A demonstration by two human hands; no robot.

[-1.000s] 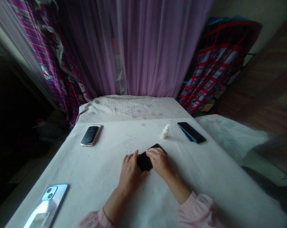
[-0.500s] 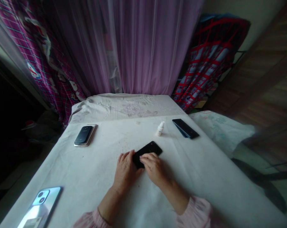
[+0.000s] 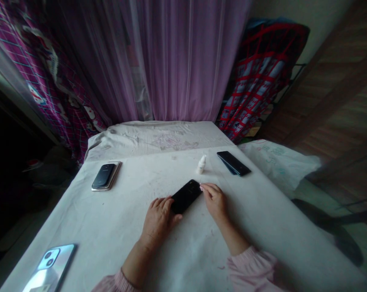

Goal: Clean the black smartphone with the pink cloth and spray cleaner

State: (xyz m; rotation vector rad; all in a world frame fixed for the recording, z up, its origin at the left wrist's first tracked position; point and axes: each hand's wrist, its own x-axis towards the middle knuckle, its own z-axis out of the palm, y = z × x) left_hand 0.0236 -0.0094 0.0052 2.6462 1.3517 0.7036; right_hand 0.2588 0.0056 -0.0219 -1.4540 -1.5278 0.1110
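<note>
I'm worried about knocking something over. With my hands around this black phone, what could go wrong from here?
The small white bottle stands upright not far beyond the right hand, so a quick reach might tip it. The black phone lies loose against the left hand and could slip if nudged. The pale blue phone sits close to the edge of the white-covered table, so a careless sweep of the arm could push it off.

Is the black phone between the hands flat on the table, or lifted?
Flat: the black phone lies on the white cloth, with no gap showing beneath.
</note>
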